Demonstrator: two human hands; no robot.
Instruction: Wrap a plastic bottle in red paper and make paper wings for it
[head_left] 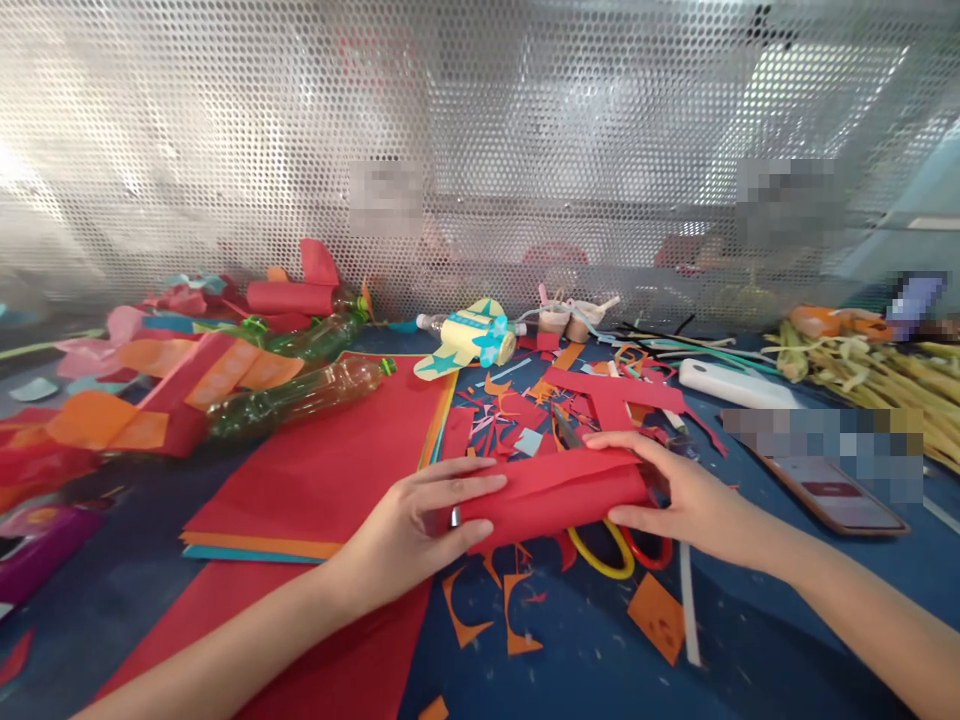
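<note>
Both my hands hold a rolled red paper tube (562, 490) level above the table. My left hand (427, 510) grips its left end, fingers on top and thumb below. At the other end my right hand (667, 490) is closed on the paper between fingers and thumb. The loose edge of the paper runs along the top of the roll. Beneath it lie scissors (611, 560) with yellow and red handles, their blades partly hidden. Orange paper scraps (517, 615) lie just below the tube.
To the left is a stack of coloured paper (322, 440), with paper-trimmed green bottles (292, 400) beside it. A yellow paper-covered bottle (480, 335) stands out at the back. A phone (840, 490), a white cutter-like tool (735, 385) and dried stalks (885, 390) lie right. Perforated metal (480, 130) rises behind.
</note>
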